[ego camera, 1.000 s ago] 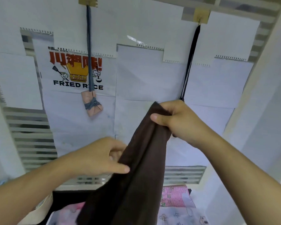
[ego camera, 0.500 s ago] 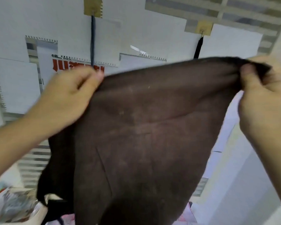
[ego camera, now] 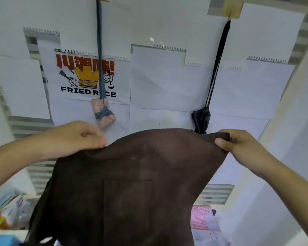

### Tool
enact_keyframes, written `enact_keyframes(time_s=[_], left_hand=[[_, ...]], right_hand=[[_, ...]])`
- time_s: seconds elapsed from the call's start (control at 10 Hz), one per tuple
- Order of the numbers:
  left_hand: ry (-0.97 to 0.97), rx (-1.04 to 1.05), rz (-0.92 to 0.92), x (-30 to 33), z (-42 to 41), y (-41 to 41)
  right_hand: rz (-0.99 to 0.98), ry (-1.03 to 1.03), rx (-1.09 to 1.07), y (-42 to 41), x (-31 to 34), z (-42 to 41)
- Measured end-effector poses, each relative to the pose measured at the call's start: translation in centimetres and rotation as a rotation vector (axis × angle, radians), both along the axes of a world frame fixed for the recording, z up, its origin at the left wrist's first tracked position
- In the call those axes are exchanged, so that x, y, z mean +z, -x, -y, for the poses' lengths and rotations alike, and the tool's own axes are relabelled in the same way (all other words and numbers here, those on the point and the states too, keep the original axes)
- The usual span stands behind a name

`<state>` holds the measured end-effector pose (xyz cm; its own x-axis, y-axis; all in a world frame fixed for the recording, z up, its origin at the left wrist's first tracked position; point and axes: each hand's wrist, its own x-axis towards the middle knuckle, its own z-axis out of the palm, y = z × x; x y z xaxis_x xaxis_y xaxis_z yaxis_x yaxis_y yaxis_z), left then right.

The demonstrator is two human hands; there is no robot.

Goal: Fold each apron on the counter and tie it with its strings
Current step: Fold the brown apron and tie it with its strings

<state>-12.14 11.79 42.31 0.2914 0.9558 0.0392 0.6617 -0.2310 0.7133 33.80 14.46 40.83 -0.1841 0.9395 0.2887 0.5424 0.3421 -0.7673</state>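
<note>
Dark brown cloth apron [ego camera: 128, 183], stained in pale flecks and stitched with a square pocket at its middle, hangs spread out in the air in front of the wall, held up by its top edge at both corners. The person's left hand [ego camera: 75, 137] has its fingers curled down over the left corner, knuckles toward me, so the cloth is gripped under the fingertips; the exact pinch is hidden behind the hand. The right hand [ego camera: 238, 144] clamps the right corner with the thumb pressed on the near side of the fabric and the fingers folded behind it, a little tab of cloth sticking out above the thumb. Between the two hands the top edge bows upward in a soft arc, and the rest drapes down past the bottom of the view. Behind it, white paper sheets [ego camera: 167, 77] cover the wall, one printed with a red and yellow fried rice poster [ego camera: 75, 75]. A small pink folded bundle bound with grey-blue string [ego camera: 103, 112] dangles from a taped strap, and a black folded bundle [ego camera: 201, 119] hangs likewise just above the apron's right side. Down at the lower right lies pink checked fabric [ego camera: 201, 219].
</note>
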Motion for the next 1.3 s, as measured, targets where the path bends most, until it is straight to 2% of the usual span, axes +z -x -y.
enact_keyframes(time_s=[0.1,0.2,0.3,0.4,0.5,0.6,0.7,0.8,0.9,1.1,1.2,1.3], left_hand=[[0.273,-0.154,-0.299,-1.4,0.5,1.4],[-0.075,-0.054,-0.509,-2.1,-0.6,2.0],[-0.856,0.324,-0.001,-1.8,-0.9,1.0],[-0.573,0.035,-0.273,-3.0,0.2,1.4],[0.074,-0.263,-0.924,-5.7,0.8,2.7],[-0.208,-0.018,-0.209,-5.1,0.5,3.2],[-0.117,0.195,0.352,-4.8,-0.4,3.6],[0.040,0.171,0.241,-5.9,0.3,2.8],[0.112,0.187,0.354,-6.6,1.0,2.1],[0.099,0.134,0.390,-5.9,1.4,1.0],[0.131,0.165,0.496,-6.0,0.9,1.5],[0.134,0.180,0.547,-6.2,1.6,0.8]], right_hand=[[0.416,0.340,0.263,0.4,-1.5,0.3],[0.678,0.172,0.189,0.8,-1.2,-0.2],[0.016,-0.609,-0.262,1.6,0.5,0.5],[0.353,-0.387,0.003,2.0,1.2,2.2],[0.859,0.468,0.404,1.5,-0.9,2.8],[0.236,0.018,0.082,0.8,-1.5,2.4],[-0.233,-0.044,-0.106,0.7,-1.7,2.5],[-0.345,0.211,-0.003,0.2,-3.2,2.9],[-0.514,0.290,-0.078,-0.4,-3.6,3.0],[-0.530,0.240,-0.200,-1.0,-3.5,2.0],[-0.533,0.214,-0.197,-1.4,-3.6,1.7],[-0.565,0.278,-0.199,-1.2,-4.3,1.7]])
